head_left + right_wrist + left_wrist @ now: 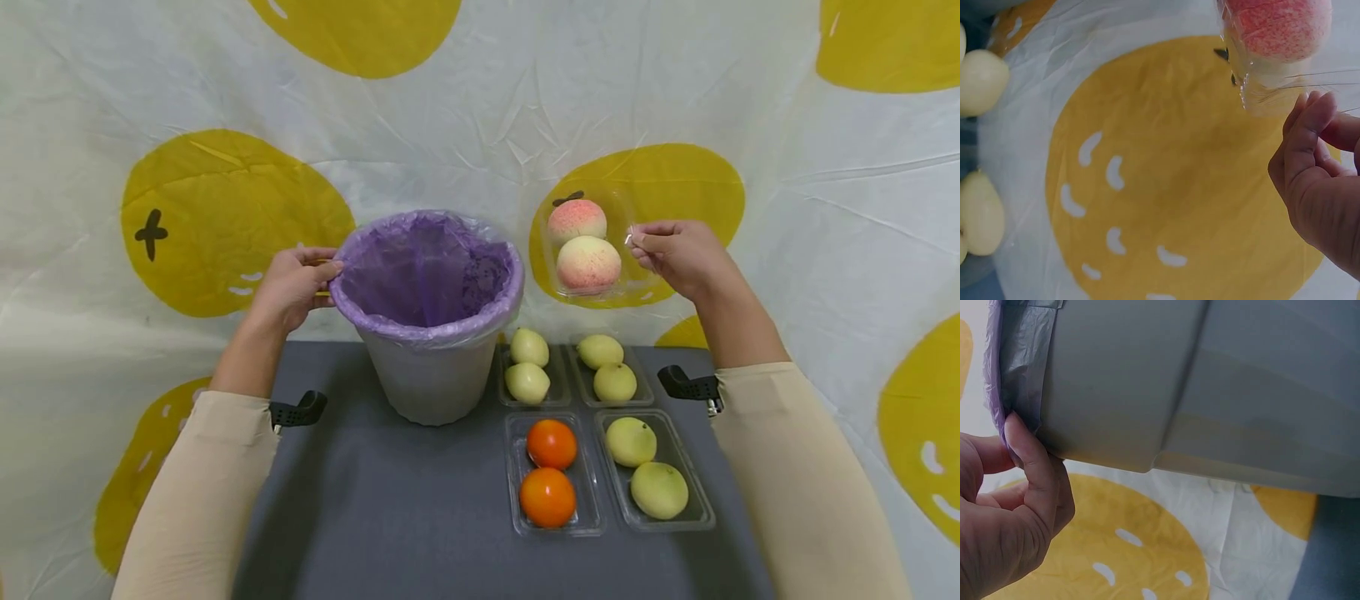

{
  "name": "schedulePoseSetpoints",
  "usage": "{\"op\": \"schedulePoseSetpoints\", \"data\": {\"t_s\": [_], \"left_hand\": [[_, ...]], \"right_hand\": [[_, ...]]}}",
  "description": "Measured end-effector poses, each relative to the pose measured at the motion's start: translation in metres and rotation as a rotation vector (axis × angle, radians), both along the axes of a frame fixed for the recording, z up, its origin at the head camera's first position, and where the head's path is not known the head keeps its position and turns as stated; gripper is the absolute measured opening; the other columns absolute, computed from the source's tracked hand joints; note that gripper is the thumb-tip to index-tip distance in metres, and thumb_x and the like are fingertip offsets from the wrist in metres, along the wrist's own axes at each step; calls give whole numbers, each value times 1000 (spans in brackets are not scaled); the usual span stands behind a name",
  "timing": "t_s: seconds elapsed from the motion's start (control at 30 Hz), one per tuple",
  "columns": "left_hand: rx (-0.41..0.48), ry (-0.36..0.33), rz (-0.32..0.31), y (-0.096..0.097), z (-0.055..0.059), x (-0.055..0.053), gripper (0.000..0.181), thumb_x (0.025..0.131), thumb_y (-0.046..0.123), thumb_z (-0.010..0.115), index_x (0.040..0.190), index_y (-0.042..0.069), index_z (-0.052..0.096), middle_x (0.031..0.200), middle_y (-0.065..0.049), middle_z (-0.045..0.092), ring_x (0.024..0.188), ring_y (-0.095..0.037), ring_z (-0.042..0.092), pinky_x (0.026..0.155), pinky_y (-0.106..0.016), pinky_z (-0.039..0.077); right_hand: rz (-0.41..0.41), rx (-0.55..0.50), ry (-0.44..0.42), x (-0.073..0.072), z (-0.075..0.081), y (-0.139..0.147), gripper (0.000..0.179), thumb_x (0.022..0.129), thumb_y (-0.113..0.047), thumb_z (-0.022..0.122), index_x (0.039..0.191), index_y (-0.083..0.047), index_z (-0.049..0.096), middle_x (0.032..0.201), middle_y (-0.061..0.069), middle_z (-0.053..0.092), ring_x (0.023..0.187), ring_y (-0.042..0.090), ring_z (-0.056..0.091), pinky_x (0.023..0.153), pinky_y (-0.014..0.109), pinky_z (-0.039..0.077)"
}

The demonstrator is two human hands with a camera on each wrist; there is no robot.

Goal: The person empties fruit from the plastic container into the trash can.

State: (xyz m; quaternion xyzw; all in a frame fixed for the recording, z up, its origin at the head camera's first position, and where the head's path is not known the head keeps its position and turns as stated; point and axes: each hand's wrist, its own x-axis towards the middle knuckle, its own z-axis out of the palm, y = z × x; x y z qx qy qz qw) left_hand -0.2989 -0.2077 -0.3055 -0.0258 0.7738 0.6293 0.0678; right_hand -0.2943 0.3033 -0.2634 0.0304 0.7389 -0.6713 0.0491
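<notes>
My left hand (291,285) pinches the left rim of a pale trash can (431,379). A purple bag (427,283) lines the can and folds over its rim; in the left wrist view, fingers (1032,450) press against its outer side. To the right, my right hand (678,254) pinches the edge of a clear plastic tray (588,292), held above the table and tilted toward me. Inside it lie a pink peach (577,222) and a paler peach (588,262). The right wrist view shows clear film (1266,94) by the fingertips, and the pink peach only partly.
On the dark table (390,517) stand a clear tray with two orange round fruits (550,497) and several clear trays of yellow-green fruits (658,490), right of the can. Behind hangs a white cloth (465,125) with yellow shapes.
</notes>
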Motion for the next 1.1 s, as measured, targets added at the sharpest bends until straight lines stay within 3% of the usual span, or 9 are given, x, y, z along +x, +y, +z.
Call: {"op": "schedulePoseSetpoints", "data": {"t_s": [0.17,0.27,0.4,0.6,0.9,1.1], "left_hand": [[3,4,0,0,0,-1,57,108,23,56,158,4,38,123,-4,52,79,-8,65,71,-22,60],[5,2,-1,0,0,-1,57,107,23,56,158,4,38,122,-4,52,79,-8,65,71,-22,60],[6,0,-4,2,1,0,57,108,23,56,158,4,38,122,-4,52,79,-8,64,71,-22,60],[10,-5,-7,4,2,2,57,107,23,56,158,4,38,121,-4,52,79,-8,65,71,-22,60],[18,-2,-6,2,3,4,56,108,22,55,158,3,38,120,-4,52,77,-7,64,70,-22,60],[20,-10,-6,2,2,4,57,108,23,55,158,4,38,121,-4,51,77,-7,64,70,-22,60]], "right_hand": [[11,-5,6,-8,14,-18,14,101,-14,66,93,-17,77,95,-1,71,79,8,65,73,14,58],[20,-9,4,-13,21,-30,11,101,-12,66,105,-9,75,96,1,70,80,10,65,73,15,58],[29,-45,-4,-20,28,-46,20,101,-10,65,118,0,68,95,2,69,78,10,65,70,15,57],[29,-101,-7,-30,33,-68,26,101,-4,62,124,7,64,93,4,67,75,12,64,66,16,56],[32,-157,29,-44,38,-102,12,100,2,60,110,8,65,84,7,66,68,14,63,62,17,55],[2,-119,68,-51,35,-121,18,98,2,64,115,9,64,88,7,64,68,16,60,64,19,56]]}}
